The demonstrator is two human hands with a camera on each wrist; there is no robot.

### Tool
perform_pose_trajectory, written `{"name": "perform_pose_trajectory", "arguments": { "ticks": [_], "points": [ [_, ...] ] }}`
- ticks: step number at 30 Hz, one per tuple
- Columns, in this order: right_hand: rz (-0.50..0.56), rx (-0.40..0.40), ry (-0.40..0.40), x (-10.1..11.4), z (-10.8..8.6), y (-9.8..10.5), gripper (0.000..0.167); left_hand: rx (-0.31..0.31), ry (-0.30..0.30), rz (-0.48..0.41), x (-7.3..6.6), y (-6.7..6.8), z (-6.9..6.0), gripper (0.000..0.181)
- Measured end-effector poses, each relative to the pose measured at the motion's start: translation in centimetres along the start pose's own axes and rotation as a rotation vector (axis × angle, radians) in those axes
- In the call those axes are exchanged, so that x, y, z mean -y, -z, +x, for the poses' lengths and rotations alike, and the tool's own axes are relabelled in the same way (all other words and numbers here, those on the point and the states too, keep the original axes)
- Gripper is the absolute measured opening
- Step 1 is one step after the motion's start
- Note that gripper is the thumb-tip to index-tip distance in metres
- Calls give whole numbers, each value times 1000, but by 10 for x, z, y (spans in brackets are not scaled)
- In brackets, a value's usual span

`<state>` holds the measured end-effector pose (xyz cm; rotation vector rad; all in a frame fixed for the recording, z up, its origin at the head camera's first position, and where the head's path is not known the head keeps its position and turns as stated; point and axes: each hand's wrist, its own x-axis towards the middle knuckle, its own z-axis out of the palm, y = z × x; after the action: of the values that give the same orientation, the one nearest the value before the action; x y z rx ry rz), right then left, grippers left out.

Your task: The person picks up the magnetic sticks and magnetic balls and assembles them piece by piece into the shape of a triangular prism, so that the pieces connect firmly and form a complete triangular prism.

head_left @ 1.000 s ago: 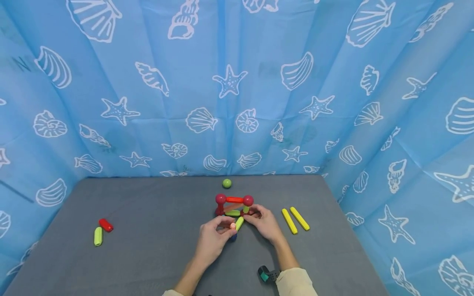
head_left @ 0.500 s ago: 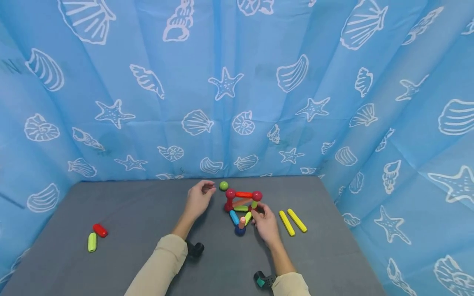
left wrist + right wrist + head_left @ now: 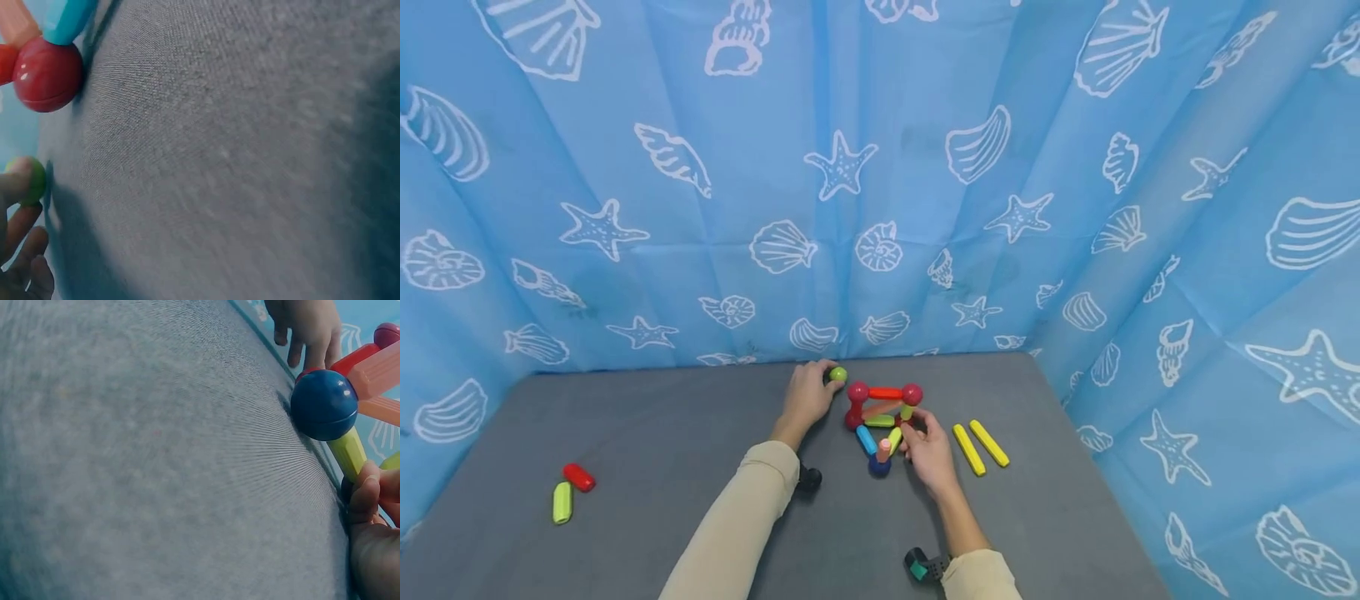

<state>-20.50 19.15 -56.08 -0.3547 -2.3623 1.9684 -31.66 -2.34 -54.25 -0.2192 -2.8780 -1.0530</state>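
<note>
In the head view my left hand point(image 3: 807, 395) is at the table's far edge, pinching a small green ball point(image 3: 839, 374). The left wrist view shows thumb and fingers on that ball point(image 3: 39, 184). To its right stands a frame built of coloured rods and balls, with a dark blue ball point(image 3: 879, 467) at the near corner, red balls point(image 3: 858, 392) behind, and a short orange rod point(image 3: 884, 448) standing up from the blue ball. My right hand point(image 3: 929, 457) grips the frame's right lower corner. In the right wrist view its fingertips are at the end of a yellow-green rod point(image 3: 347, 453).
Two long yellow rods point(image 3: 979, 447) lie to the right of my right hand. A red rod point(image 3: 579, 477) and a yellow-green rod point(image 3: 562, 502) lie far left on the grey table point(image 3: 647, 442). A blue shell-print curtain point(image 3: 842, 275) hangs behind the table.
My left hand has let go of the orange rod at the blue ball, moved to the far edge and taken hold of the green ball. My right hand stays at the frame's corner.
</note>
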Motion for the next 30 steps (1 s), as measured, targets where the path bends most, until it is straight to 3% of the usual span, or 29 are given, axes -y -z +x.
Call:
{"name": "perform_pose_trajectory", "arguments": {
  "ticks": [3,7,10,14,16,19,24,30],
  "points": [
    [-8,16,-3,0,-2,-2,44,-54,12,-44,7,11,-11,38],
    [-30,-1,-3,0,-2,2,42,-164,33,-214,5,32,-31,39],
    [-44,-6,-6,1,-1,4,41,-272,24,-355,-8,45,-55,40],
    [-57,26,-4,6,-2,1,42,-358,-66,-422,-32,52,-99,38],
    [-62,27,1,6,-1,-1,42,-345,-125,-416,-44,47,-118,36],
    [-70,16,9,7,0,-1,42,-285,-202,-405,-57,33,-134,36],
    [-75,29,32,2,3,-3,42,-212,-191,-387,-66,17,-143,35],
    [-80,30,19,0,0,-1,41,-120,-166,-324,-67,10,-147,34]
  ]
}}
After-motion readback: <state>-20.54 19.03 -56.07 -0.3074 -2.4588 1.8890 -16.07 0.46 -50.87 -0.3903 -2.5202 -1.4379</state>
